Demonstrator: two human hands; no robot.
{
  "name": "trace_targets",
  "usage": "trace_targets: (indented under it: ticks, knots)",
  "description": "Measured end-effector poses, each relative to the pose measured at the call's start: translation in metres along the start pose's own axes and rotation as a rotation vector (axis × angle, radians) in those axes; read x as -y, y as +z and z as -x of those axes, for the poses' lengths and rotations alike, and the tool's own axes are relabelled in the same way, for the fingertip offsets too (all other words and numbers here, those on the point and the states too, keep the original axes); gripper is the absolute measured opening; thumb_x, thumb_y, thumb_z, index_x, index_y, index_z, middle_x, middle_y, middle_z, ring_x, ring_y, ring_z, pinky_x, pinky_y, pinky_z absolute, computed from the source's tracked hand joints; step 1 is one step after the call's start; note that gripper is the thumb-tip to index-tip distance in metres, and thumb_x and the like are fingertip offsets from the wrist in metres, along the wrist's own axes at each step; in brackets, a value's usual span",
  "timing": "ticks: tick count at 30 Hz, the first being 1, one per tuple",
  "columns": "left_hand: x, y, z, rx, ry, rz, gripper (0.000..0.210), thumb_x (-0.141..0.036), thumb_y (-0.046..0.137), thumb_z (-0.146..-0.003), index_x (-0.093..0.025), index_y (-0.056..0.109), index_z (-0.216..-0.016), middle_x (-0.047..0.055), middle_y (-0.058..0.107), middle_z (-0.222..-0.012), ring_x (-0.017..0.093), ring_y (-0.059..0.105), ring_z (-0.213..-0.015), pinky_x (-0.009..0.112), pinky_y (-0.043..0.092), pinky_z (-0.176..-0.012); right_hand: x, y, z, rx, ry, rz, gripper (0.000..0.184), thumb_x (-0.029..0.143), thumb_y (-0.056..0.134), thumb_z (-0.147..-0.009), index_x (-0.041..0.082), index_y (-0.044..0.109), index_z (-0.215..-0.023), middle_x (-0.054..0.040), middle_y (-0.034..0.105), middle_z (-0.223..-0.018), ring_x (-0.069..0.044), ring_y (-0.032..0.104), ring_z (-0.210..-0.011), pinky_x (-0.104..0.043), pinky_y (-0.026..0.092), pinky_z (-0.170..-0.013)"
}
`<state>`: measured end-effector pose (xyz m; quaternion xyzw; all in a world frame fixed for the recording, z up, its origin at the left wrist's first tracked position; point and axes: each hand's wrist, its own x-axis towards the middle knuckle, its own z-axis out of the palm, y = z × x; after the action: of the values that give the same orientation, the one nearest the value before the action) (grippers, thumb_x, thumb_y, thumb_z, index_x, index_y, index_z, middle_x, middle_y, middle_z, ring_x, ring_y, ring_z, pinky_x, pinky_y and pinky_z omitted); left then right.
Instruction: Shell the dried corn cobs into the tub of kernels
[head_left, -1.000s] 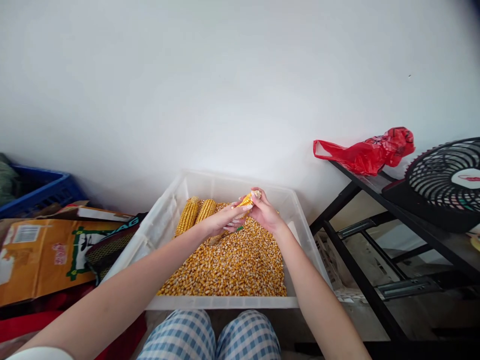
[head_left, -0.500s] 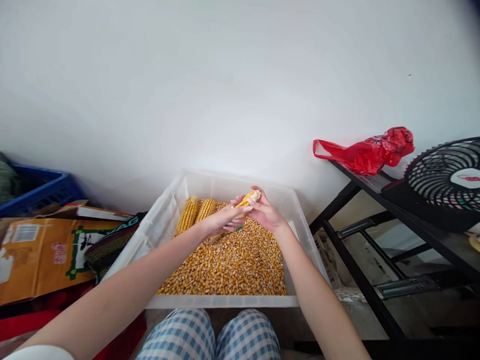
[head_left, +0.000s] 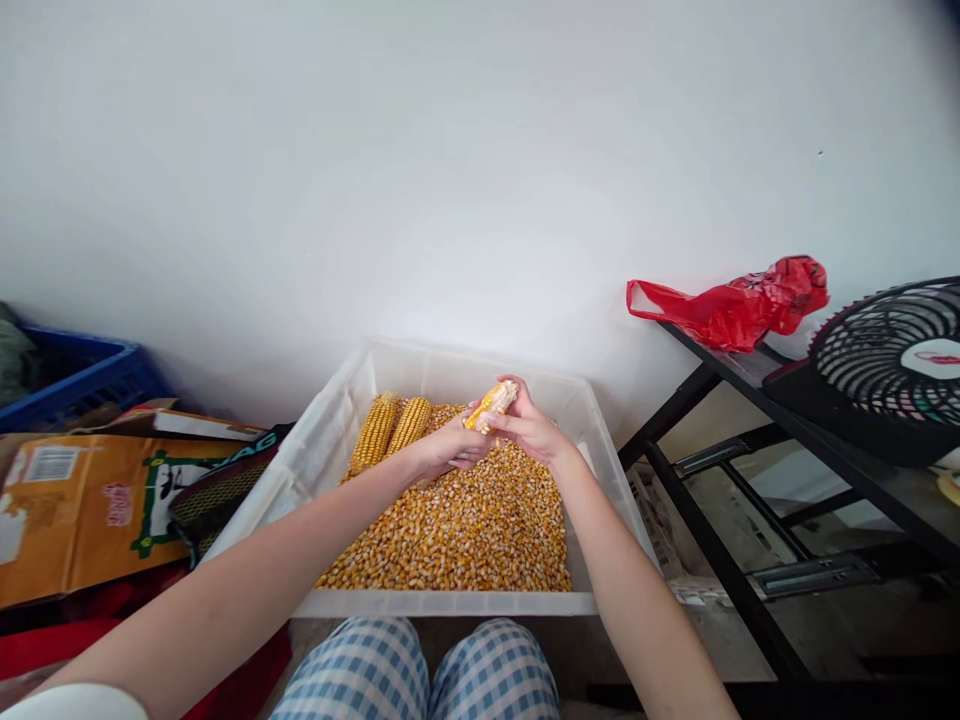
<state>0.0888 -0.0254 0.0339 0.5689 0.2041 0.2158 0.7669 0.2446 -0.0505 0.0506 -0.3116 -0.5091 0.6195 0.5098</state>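
Above the loose corn kernels (head_left: 465, 530), a partly stripped corn cob (head_left: 492, 404) is held between my two hands. Its upper right end shows pale bare cob, while yellow kernels remain along the left side. My right hand (head_left: 527, 420) is closed around the upper end, thumb across the near side. My left hand (head_left: 452, 444) grips the lower left end, its fingers curled beneath and partly hidden. Two full ears of corn, a left ear (head_left: 374, 432) and a right ear (head_left: 411, 424), lie side by side on the kernels, left of my hands.
The translucent plastic bin (head_left: 450, 602) holds the corn, just beyond my knees. At right stands a black metal-framed table (head_left: 712, 360) with a red plastic bag (head_left: 750, 305) and a black fan (head_left: 892, 360). A cardboard box (head_left: 90, 520) and blue crate (head_left: 97, 375) are at left.
The cob has turned in my hands, and more of its pale, stripped side shows. My left hand's fingers have curled in, and my right thumb has shifted lower along the cob.
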Motion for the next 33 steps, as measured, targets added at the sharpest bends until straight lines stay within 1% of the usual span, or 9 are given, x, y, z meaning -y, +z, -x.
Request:
trace_targets:
  ticks: [4,7,9,12,16,20,27,30,33]
  knots:
    - [0.007,-0.003,-0.006,-0.009,0.005,-0.029,0.034,-0.029,0.067,-0.067,-0.019,0.041,-0.085,-0.011,0.025,-0.05,0.003,0.016,-0.041,0.017,0.008,-0.038,-0.002,0.002,-0.003,0.003,-0.015,-0.058,0.056,0.02,0.068,-0.068,0.032,0.034,-0.111,0.0025,0.061,-0.096,-0.014,0.062,-0.085,-0.032,0.05,-0.079]
    - [0.013,-0.007,-0.013,-0.063,0.009,-0.056,0.038,-0.028,0.069,-0.065,-0.019,0.041,-0.09,-0.011,0.027,-0.052,0.003,0.019,-0.042,0.018,0.009,-0.039,-0.013,0.003,-0.011,-0.108,-0.013,-0.108,0.056,0.028,0.066,-0.071,0.034,0.031,-0.115,0.0035,0.06,-0.091,-0.013,0.063,-0.079,-0.031,0.052,-0.073]
    - [0.015,-0.009,-0.015,-0.082,0.012,-0.062,0.043,-0.025,0.069,-0.064,-0.02,0.041,-0.096,-0.01,0.029,-0.055,0.003,0.021,-0.043,0.018,0.011,-0.041,-0.022,0.003,-0.015,-0.217,-0.005,-0.085,0.064,0.029,0.068,-0.069,0.034,0.028,-0.118,0.0046,0.059,-0.088,-0.013,0.063,-0.076,-0.029,0.053,-0.069]
    - [0.01,-0.01,-0.013,-0.017,0.015,-0.057,0.045,-0.023,0.071,-0.063,-0.02,0.042,-0.098,-0.009,0.033,-0.058,0.003,0.023,-0.045,0.019,0.012,-0.042,-0.03,0.003,-0.019,-0.285,0.011,-0.027,0.08,0.024,0.073,-0.063,0.036,0.021,-0.123,0.0053,0.06,-0.088,-0.012,0.063,-0.076,-0.027,0.053,-0.067]
    - [-0.002,-0.008,-0.009,0.045,-0.001,0.029,0.036,-0.043,0.065,-0.07,-0.018,0.04,-0.077,-0.007,0.03,-0.057,0.003,0.021,-0.045,0.019,0.012,-0.042,-0.03,0.001,-0.018,-0.205,0.011,-0.069,0.074,0.028,0.069,-0.067,0.038,0.022,-0.123,0.0043,0.062,-0.095,-0.013,0.063,-0.079,-0.029,0.053,-0.068]
    - [-0.005,-0.009,-0.01,-0.043,-0.044,0.067,0.047,-0.065,0.043,-0.075,-0.018,0.037,-0.071,-0.007,0.027,-0.054,0.003,0.016,-0.042,0.018,0.008,-0.04,-0.027,0.001,-0.017,-0.139,-0.018,-0.116,0.062,0.031,0.064,-0.073,0.04,0.027,-0.122,0.0039,0.063,-0.098,-0.013,0.062,-0.083,-0.03,0.053,-0.07]
    - [-0.011,-0.01,-0.008,0.013,-0.042,0.077,0.046,-0.063,0.039,-0.078,-0.018,0.038,-0.067,-0.007,0.024,-0.049,0.004,0.013,-0.04,0.018,0.006,-0.037,-0.018,0.0,-0.015,-0.158,-0.024,-0.084,0.053,0.039,0.061,-0.074,0.04,0.038,-0.122,0.0035,0.062,-0.106,-0.013,0.061,-0.083,-0.028,0.053,-0.065]
    - [-0.01,-0.008,-0.007,-0.042,0.002,0.016,0.04,-0.056,0.049,-0.076,-0.018,0.038,-0.069,-0.007,0.027,-0.051,0.003,0.015,-0.04,0.017,0.007,-0.037,-0.016,0.005,-0.014,-0.121,-0.015,-0.104,0.049,0.045,0.057,-0.076,0.039,0.038,-0.121,0.0016,0.063,-0.104,-0.014,0.062,-0.084,-0.029,0.053,-0.063]
    - [-0.003,-0.005,-0.008,-0.043,0.012,-0.044,0.034,-0.044,0.06,-0.073,-0.019,0.037,-0.07,-0.008,0.027,-0.051,0.003,0.017,-0.04,0.017,0.01,-0.037,-0.019,0.012,-0.015,-0.174,-0.005,-0.078,0.045,0.051,0.052,-0.078,0.033,0.039,-0.117,0.0001,0.065,-0.096,-0.015,0.064,-0.08,-0.031,0.053,-0.064]
